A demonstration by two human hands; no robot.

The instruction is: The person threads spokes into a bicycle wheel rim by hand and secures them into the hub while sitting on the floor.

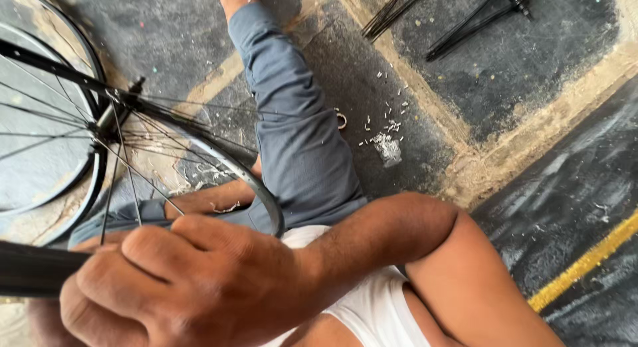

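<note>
Closest to the lens, your right hand (pixel 193 287) is clenched in a fist around a dark bar (pixel 33 268), probably a rim or tire section, that enters from the left edge; your left hand is out of view, so nothing can be said of its grip. Keep that fist firm and the bar level, so the spokes beyond stay free of your knuckles. Just past the hand, a bicycle wheel (pixel 219 158) stands over your lap, its thin spokes fanning from the hub (pixel 113 114) at upper left. Your grey-trousered leg (pixel 292 134) stretches away beneath it. Farther off, small metal bits (pixel 385 131) lie scattered on the dark floor (pixel 531 61), with loose spoke bundles (pixel 465 25) beyond.
</note>
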